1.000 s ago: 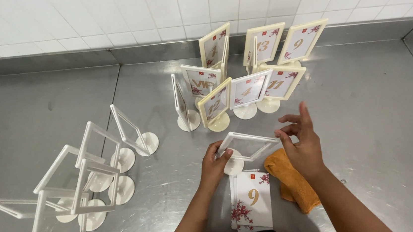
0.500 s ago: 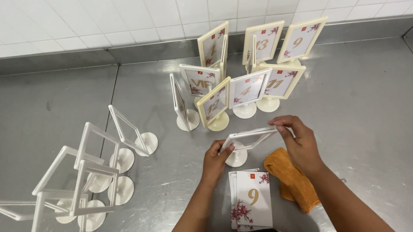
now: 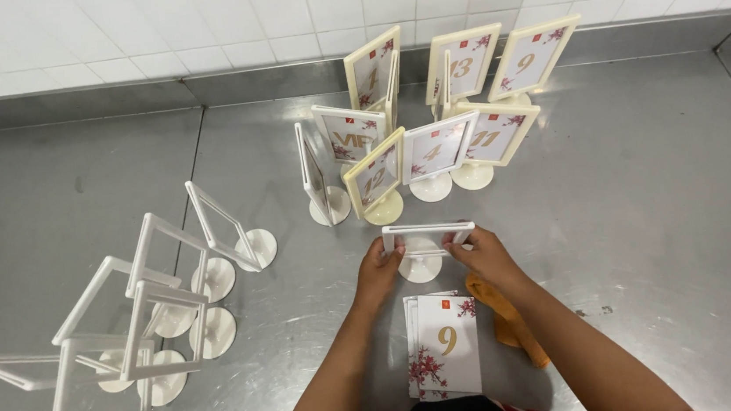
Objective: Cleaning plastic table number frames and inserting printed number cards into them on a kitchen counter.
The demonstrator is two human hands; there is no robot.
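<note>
**Both hands on an empty white stand**

On the steel tabletop [image 3: 648, 207], my left hand [image 3: 380, 270] and right hand [image 3: 484, 255] have fingers closed on the ends of the empty white frame stand [image 3: 427, 229], upright, just behind the card stack [image 3: 444, 344] and beside an orange cloth [image 3: 508, 321].

1. The scene is bright and evenly lit, seemingly from overhead.
2. The steel counter [image 3: 648, 207] shows soft, pale sheen on the right and near the middle, with no harsh glare.
3. Shadows are faint and short: small grey patches lie under the stand bases and beneath the hands [image 3: 380, 270].
4. Focus is sharp across the frame; the cards [image 3: 444, 344] near the bottom read crisply.
5. Wide-angle distortion bends the far wall edge and stretches the empty frames [image 3: 122, 341] at the left.
</note>
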